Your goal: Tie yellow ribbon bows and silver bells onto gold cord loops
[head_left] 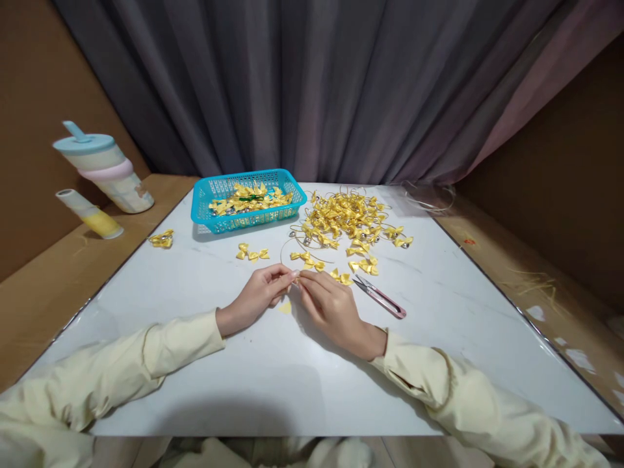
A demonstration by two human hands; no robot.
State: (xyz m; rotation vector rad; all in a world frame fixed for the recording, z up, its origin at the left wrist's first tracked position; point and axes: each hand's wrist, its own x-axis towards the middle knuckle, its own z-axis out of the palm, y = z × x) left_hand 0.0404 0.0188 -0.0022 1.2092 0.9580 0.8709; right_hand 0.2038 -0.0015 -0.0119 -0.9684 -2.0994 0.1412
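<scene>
Near the middle of the table, my left hand (pixel 260 292) and my right hand (pixel 336 309) meet at the fingertips, both closed in a pinch. A thin gold cord (pixel 281 250) curves up from between them; the fingers hide most of what they hold. Just below the fingertips shows a small yellow piece (pixel 285 307), partly covered. Yellow ribbon bows (pixel 308 261) lie right beyond my hands, and another bow (pixel 340 277) sits by my right knuckles. Thread snips (pixel 380 297) with a pink handle rest to the right of my right hand.
A blue basket (pixel 244 224) holds more bows at the back. Beside it spreads a heap of bows (pixel 346 214) with cords and small silver bells. At left stand a tumbler (pixel 114 175) and a yellow thread spool (pixel 92 216). A clear bag (pixel 414 198) lies back right.
</scene>
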